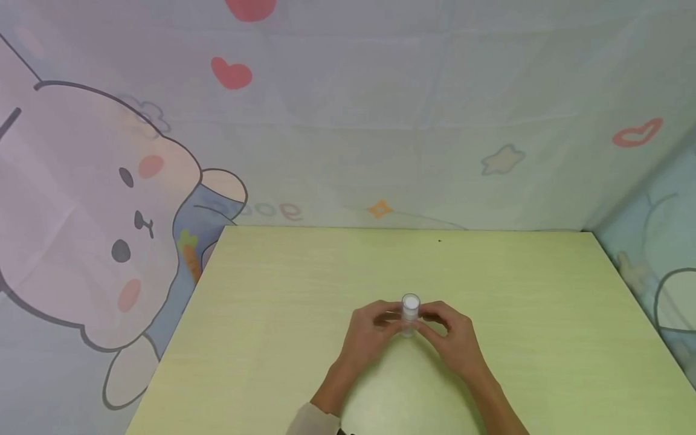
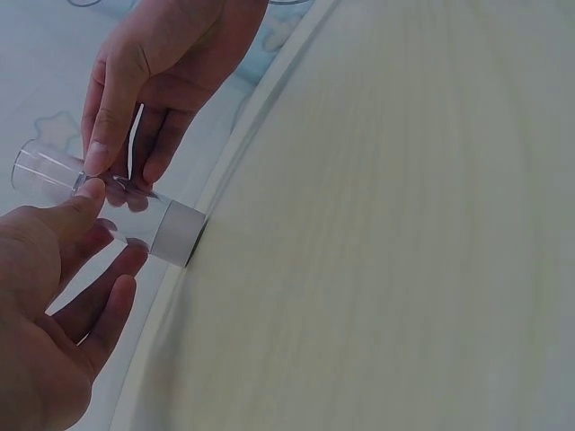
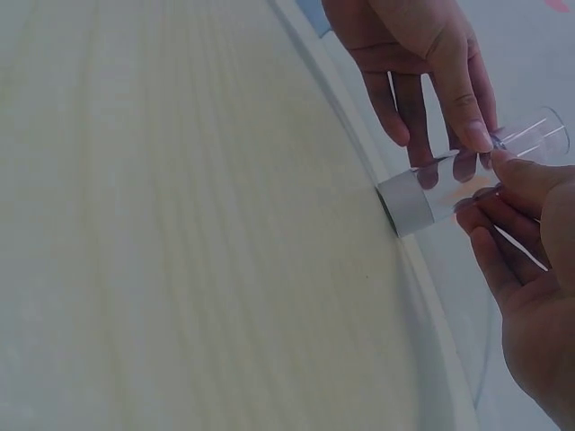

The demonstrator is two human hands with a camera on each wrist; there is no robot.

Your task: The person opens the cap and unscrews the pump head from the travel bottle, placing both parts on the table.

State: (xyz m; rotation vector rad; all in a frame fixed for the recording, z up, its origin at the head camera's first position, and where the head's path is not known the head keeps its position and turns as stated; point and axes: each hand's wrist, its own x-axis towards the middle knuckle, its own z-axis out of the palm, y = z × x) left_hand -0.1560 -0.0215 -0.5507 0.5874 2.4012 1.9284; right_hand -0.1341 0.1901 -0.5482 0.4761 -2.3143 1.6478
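In the head view a small clear cylinder (image 1: 411, 306) stands upright on the table between both hands. The left wrist view shows its transparent body (image 2: 144, 215), a clear open-looking upper end, and a whitish solid band (image 2: 178, 235) at the end by the table. My left hand (image 1: 367, 335) pinches it from the left with thumb and fingertips. From the right, my right hand (image 1: 454, 338) pinches it likewise, and the two thumbs nearly meet on the near side. What kind of container it is cannot be made out.
The pale wood-grain table (image 1: 272, 290) extends around the hands. A tiny dark speck (image 1: 440, 241) lies near its far edge. Behind the table hangs a patterned cloth (image 1: 348, 121) with hearts, stars and a cartoon animal, and more cloth (image 1: 652, 241) borders the right side.
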